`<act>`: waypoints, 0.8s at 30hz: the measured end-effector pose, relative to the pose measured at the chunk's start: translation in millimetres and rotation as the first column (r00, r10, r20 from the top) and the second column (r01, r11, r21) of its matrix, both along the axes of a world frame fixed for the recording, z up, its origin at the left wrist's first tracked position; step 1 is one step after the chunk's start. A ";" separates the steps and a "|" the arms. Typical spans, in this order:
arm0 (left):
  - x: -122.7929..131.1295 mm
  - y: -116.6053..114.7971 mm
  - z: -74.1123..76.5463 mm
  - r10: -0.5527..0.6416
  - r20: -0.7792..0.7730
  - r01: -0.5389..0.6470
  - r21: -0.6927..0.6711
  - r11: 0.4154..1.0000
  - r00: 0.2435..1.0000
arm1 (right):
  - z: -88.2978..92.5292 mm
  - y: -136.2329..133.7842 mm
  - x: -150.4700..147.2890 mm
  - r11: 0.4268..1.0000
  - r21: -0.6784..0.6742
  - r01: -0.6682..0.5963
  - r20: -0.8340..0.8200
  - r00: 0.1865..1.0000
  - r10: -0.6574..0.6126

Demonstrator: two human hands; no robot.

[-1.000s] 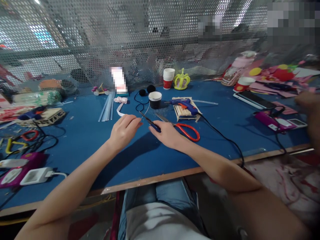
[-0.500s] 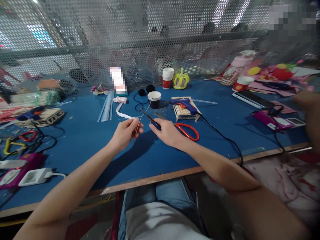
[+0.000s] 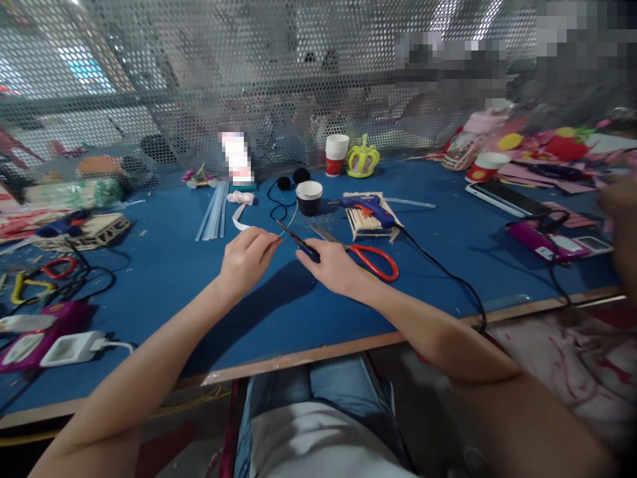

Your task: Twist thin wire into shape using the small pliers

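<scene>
My left hand point(image 3: 247, 262) is closed in a pinch on a thin pale wire point(image 3: 294, 218), its knuckles turned up. The wire slants up and right, passing by the jaws of slim dark pliers point(image 3: 292, 234). Around the blue handles of those pliers my right hand point(image 3: 332, 265) is wrapped. Whether the jaws grip the wire I cannot tell. Behind the hands stands a black paper cup point(image 3: 309, 202) with a white inside. Red-handled scissors point(image 3: 393, 269) lie beside my right hand, and a white ribbon point(image 3: 239, 216) lies beyond my left.
A blue glue gun point(image 3: 373, 211) rests on a small stick rack point(image 3: 368, 234), its cord running to the front edge. Clear glue sticks point(image 3: 213, 212), stacked cups point(image 3: 337, 156) and a yellow crown point(image 3: 363, 160) stand or lie further back. Power strips point(image 3: 57, 332) are at the left.
My left hand has rolled over, knuckles up, and less wire shows between the hands. The right hand with the pliers has stayed nearly in place.
</scene>
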State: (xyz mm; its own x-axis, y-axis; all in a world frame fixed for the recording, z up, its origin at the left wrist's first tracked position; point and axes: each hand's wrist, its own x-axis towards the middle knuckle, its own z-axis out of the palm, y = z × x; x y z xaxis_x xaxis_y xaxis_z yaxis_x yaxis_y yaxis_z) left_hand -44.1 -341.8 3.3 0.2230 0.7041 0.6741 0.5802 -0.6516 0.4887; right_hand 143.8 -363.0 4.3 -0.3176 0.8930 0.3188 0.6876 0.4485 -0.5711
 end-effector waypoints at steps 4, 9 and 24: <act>11.1 -3.8 5.6 0.046 0.613 0.406 -0.576 0.710 0.789 | 1.0 -0.6 -0.8 1.000 0.012 -0.008 -0.027 1.000 0.009; 13.4 -6.6 6.6 0.099 0.700 0.585 -0.658 0.474 0.707 | 1.5 1.8 2.4 1.000 -0.007 -0.008 -0.040 0.999 0.008; -8.5 3.8 -0.8 0.044 -0.334 0.076 0.340 0.937 0.942 | -1.1 2.2 2.1 1.000 -0.007 -0.008 0.021 1.000 0.009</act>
State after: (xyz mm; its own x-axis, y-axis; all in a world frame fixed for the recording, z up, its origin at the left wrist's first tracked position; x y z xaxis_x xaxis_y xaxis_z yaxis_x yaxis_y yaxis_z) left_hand -52.6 -338.0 2.4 0.4848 0.4367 0.7579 0.6568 -0.7539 0.0143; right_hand 145.9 -360.8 3.2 -0.3319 0.8925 0.3055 0.6958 0.4503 -0.5595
